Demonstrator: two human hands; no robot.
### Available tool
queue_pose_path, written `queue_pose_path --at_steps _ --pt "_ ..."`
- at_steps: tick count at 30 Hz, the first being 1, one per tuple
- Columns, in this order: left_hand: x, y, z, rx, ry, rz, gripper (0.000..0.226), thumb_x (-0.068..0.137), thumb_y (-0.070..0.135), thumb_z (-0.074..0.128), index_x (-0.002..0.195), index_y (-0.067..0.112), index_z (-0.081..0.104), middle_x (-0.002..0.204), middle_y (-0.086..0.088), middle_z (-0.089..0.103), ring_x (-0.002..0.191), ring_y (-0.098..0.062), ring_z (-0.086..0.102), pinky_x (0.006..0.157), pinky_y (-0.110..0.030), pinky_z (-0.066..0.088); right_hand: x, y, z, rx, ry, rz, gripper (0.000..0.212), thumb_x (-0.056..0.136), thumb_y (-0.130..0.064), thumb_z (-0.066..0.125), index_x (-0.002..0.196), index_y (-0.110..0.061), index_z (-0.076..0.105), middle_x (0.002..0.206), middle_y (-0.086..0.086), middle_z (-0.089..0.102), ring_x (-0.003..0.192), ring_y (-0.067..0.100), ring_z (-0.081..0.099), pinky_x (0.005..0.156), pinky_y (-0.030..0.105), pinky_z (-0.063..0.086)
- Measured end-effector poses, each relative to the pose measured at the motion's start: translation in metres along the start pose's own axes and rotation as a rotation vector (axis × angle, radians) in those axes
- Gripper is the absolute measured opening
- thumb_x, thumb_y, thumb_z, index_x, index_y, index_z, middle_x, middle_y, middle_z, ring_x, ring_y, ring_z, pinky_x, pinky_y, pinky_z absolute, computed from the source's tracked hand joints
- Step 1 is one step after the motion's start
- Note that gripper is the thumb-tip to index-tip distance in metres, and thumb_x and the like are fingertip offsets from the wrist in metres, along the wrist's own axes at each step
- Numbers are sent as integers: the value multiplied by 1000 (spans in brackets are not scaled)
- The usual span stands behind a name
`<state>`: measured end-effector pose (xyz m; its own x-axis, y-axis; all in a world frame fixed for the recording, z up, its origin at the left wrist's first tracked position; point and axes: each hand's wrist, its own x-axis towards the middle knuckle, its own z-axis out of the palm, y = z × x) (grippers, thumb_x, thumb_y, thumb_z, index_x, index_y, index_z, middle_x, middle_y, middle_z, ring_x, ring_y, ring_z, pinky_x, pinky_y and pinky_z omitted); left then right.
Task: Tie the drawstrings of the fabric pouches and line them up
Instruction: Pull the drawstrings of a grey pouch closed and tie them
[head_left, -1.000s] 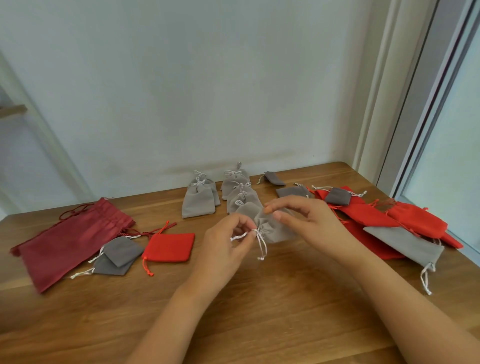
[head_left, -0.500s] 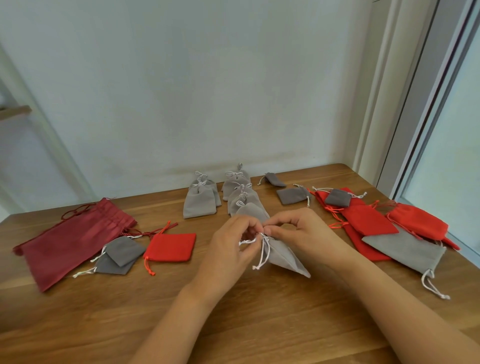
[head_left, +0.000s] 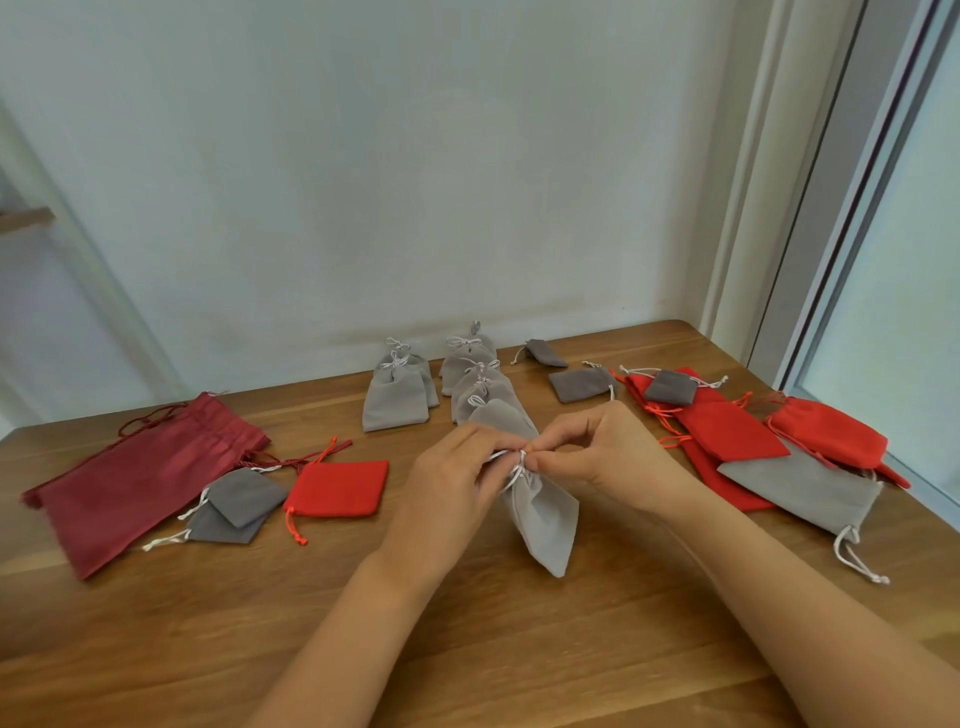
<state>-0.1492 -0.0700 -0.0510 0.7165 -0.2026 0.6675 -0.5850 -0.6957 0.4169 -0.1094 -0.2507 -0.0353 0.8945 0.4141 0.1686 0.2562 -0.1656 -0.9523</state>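
Note:
A light grey pouch (head_left: 545, 519) hangs just above the middle of the wooden table (head_left: 156, 639), its bottom pointing toward me. My left hand (head_left: 452, 488) and my right hand (head_left: 597, 452) meet at its gathered neck and each pinches the white drawstring (head_left: 514, 470). Behind my hands, tied light grey pouches (head_left: 480, 382) lie in a row running to the wall, with two more (head_left: 397, 397) beside them on the left.
On the left lie a large dark red pouch (head_left: 140, 478), two dark grey pouches (head_left: 234, 506) and a small red pouch (head_left: 337, 488). On the right lie red pouches (head_left: 737, 434), a large grey pouch (head_left: 805, 488) and small dark grey pouches (head_left: 582, 383). Wall behind, window frame at right.
The grey pouch has swung from lying sideways between my hands to hanging bottom-first toward me. My hands have come together at its neck on the drawstring.

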Motion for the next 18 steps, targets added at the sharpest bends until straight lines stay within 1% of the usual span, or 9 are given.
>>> queue_pose_path --at_steps 2,4,6,7,9,12,14,16,18 --pt "1 -1 0 -3 34 -26 16 87 26 65 96 16 72 89 9 68 85 0 60 74 -10 46 1 1 3 -9 48 5 7 79 -8 77 79 -15 78 78 5 75 75 13 66 73 25 52" --pt "3 0 1 -2 48 -52 13 84 18 70 96 16 74 84 14 66 83 5 58 73 -6 43 1 1 6 -26 84 10 4 79 -8 76 78 -12 77 77 6 74 71 10 65 69 21 52" --pt "4 1 2 13 30 -75 13 83 14 71 96 16 76 79 25 55 79 13 54 72 -1 38 2 1 8 -69 104 8 5 80 -9 75 76 -12 74 74 5 73 67 7 63 65 19 51" --pt "4 1 2 16 16 -88 12 84 14 71 95 16 76 76 27 52 78 14 53 71 0 37 3 2 10 -89 106 13 5 79 -8 75 76 -11 73 73 4 72 65 6 63 64 19 51" --pt "4 0 1 19 -21 -116 6 85 16 71 89 16 75 73 24 52 76 11 54 69 -1 36 4 2 11 -117 120 30 5 79 -7 73 76 -10 71 71 4 71 64 7 62 63 22 50" --pt "3 1 -3 23 -85 -156 8 89 21 66 82 19 67 75 17 57 77 1 54 66 -5 36 6 3 3 -172 189 41 4 78 -8 71 76 -11 71 75 6 72 69 16 66 69 35 54" --pt "2 7 -5 -5 -134 -147 13 92 21 63 80 25 60 75 18 54 76 2 52 65 -6 35 6 2 -2 -231 195 37 5 78 -10 72 77 -15 71 76 2 72 75 19 68 74 37 56" --pt "2 14 -5 -37 -181 -137 14 93 20 62 80 24 58 73 19 51 73 6 50 64 -6 34 5 2 -3 -276 201 23 6 78 -10 73 77 -16 72 73 -1 72 72 16 68 72 37 57" --pt "2 15 -6 -80 -197 -156 13 92 19 62 80 23 60 73 17 54 73 4 51 64 -7 36 4 2 -1 -305 217 -3 7 78 -9 73 77 -15 71 72 -2 71 69 13 66 69 35 56"
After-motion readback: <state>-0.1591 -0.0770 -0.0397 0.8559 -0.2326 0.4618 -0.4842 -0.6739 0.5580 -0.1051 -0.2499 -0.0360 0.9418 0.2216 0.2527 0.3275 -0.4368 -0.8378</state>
